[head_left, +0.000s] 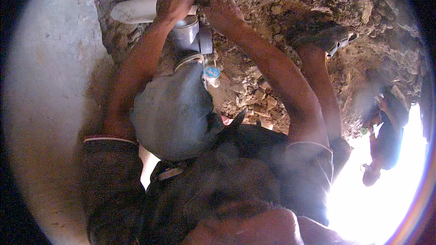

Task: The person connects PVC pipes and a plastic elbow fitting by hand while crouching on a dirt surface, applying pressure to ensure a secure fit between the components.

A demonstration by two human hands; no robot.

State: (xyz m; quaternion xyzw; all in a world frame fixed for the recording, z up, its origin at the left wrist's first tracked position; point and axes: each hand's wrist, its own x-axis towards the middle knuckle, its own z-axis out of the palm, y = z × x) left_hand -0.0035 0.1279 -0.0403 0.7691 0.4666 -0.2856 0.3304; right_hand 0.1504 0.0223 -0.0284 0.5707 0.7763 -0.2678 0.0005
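Observation:
A white plastic pipe [134, 10] lies along the dug soil at the top left. My left hand [176, 7] is wrapped over its right end, with the fingers closed. Just below this hand sits a shiny grey pipe fitting [185, 31] with a round rim. To the right of the pipe's end, my right hand [223, 17] has its fingers curled down against the soil; what they hold, if anything, is hidden. A small can with a blue top [212, 73] stands below the fitting, between my forearms.
A rounded grey form [172, 109] fills the space between my arms; its kind is unclear. A pale wall [50, 86] rises on the left. Loose stones [263, 102] and rough soil lie around. A shod foot [338, 41] rests at right. Another person [386, 131] is near the bright opening.

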